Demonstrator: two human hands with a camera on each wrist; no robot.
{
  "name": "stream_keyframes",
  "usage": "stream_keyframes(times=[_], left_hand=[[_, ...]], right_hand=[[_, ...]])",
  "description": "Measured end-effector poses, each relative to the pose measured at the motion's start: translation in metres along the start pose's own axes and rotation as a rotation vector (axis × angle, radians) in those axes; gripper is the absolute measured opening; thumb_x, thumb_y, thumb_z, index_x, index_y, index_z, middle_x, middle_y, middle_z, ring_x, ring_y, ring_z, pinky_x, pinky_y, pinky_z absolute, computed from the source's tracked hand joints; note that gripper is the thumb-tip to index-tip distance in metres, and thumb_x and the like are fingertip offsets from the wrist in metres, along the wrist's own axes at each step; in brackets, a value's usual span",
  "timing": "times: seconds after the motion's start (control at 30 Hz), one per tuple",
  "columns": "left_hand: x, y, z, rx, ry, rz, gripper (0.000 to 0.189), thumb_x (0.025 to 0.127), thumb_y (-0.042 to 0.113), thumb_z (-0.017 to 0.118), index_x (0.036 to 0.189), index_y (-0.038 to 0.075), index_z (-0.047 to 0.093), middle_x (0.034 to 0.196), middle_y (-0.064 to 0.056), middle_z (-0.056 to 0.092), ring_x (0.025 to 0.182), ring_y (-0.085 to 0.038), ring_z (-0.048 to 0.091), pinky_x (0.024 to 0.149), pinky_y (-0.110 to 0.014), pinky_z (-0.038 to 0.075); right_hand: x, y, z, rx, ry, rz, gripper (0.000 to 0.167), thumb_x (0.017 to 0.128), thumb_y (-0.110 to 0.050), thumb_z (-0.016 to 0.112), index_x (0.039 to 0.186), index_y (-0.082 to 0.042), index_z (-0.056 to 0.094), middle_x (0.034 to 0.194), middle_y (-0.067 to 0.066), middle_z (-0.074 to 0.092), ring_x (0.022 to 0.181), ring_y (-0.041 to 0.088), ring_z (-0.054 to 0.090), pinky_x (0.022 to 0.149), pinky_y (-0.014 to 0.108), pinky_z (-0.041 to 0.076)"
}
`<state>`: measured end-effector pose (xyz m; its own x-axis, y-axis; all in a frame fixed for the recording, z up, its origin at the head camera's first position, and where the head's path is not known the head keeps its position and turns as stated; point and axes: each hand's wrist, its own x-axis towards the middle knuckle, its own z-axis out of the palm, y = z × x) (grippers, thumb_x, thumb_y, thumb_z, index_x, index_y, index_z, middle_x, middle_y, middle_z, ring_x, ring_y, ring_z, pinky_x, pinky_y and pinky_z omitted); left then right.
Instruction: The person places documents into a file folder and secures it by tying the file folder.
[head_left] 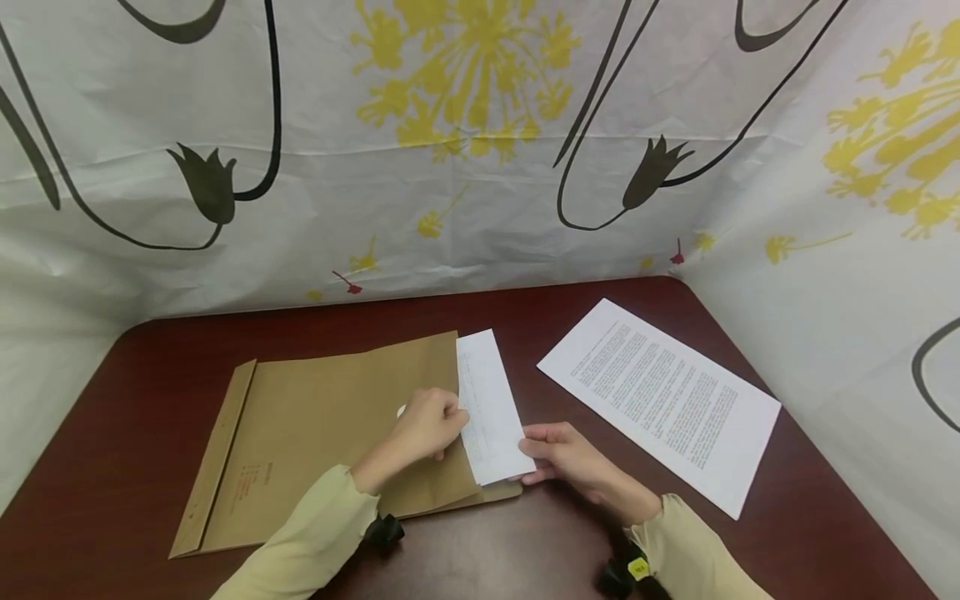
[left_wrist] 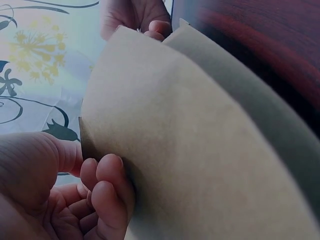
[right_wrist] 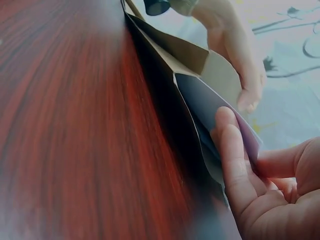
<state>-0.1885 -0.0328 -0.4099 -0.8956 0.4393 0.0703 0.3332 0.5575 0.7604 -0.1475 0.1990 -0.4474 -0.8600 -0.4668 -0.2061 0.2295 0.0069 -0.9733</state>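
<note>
A brown kraft paper file envelope [head_left: 322, 425] lies flat on the table, its mouth toward the right. My left hand [head_left: 427, 422] pinches the edge of the envelope's upper layer between thumb and curled fingers, lifting it from the lower layer; the left wrist view shows the gap between the layers [left_wrist: 200, 110]. A white printed sheet [head_left: 495, 412] sticks partway out of the mouth, the rest of it hidden inside. With thumb above and fingers beneath, my right hand [head_left: 568, 458] holds the sheet by its outer right edge, near the front corner.
Another printed white sheet [head_left: 660, 404] lies slanted on the dark red wooden table [head_left: 480, 558], at the right. The envelope's folded flap [head_left: 213, 458] is at the far left. Patterned white curtains [head_left: 315, 217] hang behind and beside the table.
</note>
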Motion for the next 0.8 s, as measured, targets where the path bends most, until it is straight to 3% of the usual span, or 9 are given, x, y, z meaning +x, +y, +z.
stream_keyframes(times=[0.23, 0.5, 0.8], left_hand=[[0.0, -0.001, 0.0, -0.021, -0.001, 0.004, 0.032, 0.08, 0.002, 0.049, 0.054, 0.013, 0.035, 0.044, 0.004, 0.039, 0.03, -0.007, 0.045, 0.033, -0.02, 0.035], [0.0, 0.001, 0.0, -0.023, 0.013, 0.003, 0.032, 0.081, 0.003, 0.051, 0.054, 0.012, 0.037, 0.045, 0.003, 0.039, 0.03, -0.006, 0.044, 0.033, -0.021, 0.035], [0.0, 0.0, 0.002, -0.027, 0.025, 0.018, 0.032, 0.08, 0.001, 0.052, 0.053, 0.012, 0.037, 0.043, 0.004, 0.039, 0.029, -0.005, 0.044, 0.031, -0.02, 0.035]], right_hand=[[0.004, 0.0, 0.009, 0.002, 0.002, 0.067, 0.036, 0.094, -0.004, 0.048, 0.12, 0.022, 0.046, 0.094, 0.021, 0.066, 0.078, 0.023, 0.068, 0.067, 0.028, 0.055], [0.017, 0.0, 0.026, -0.002, -0.003, 0.086, 0.031, 0.093, -0.001, 0.05, 0.114, 0.021, 0.051, 0.088, 0.019, 0.066, 0.074, 0.02, 0.067, 0.064, 0.027, 0.055], [0.031, 0.0, 0.042, -0.067, -0.039, 0.081, 0.024, 0.09, 0.0, 0.052, 0.104, 0.018, 0.057, 0.077, 0.007, 0.064, 0.063, 0.011, 0.062, 0.06, 0.025, 0.054]])
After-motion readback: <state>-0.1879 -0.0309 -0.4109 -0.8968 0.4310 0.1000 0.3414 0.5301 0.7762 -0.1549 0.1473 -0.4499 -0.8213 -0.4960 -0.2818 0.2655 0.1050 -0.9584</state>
